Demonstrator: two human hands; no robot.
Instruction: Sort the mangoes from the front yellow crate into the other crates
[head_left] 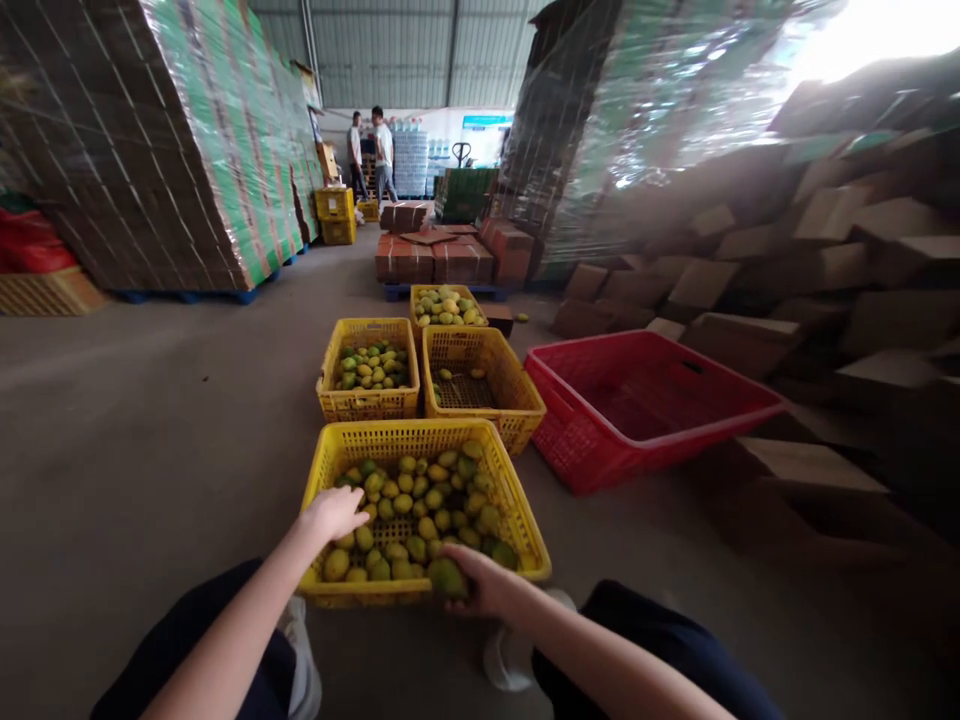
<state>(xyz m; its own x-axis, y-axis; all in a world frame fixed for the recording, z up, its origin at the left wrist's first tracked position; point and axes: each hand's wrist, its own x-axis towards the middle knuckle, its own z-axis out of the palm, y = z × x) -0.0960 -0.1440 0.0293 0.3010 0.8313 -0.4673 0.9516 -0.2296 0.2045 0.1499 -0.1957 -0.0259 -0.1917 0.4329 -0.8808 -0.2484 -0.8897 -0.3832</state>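
Note:
A large yellow plastic crate (525,530) stands on the floor between my feet. Many yellow-green mangoes (405,503) lie loose in it, with bits of its slatted bottom showing between them. My left hand (335,514) is over the crate's left side, fingers stretched forward above the fruit, holding nothing that I can see. At the near rim, toward the right, my right hand (476,580) is wrapped round a green mango (448,578). Part of that mango is covered by the fingers.
Behind stand a yellow crate (330,403) of mangoes, a yellow crate (517,415) with a few mangoes, and another full one (414,300). A red basket (577,460) is at right, before piled cardboard boxes (720,285). Wrapped pallet stacks (217,150) and two people (383,145) are farther back.

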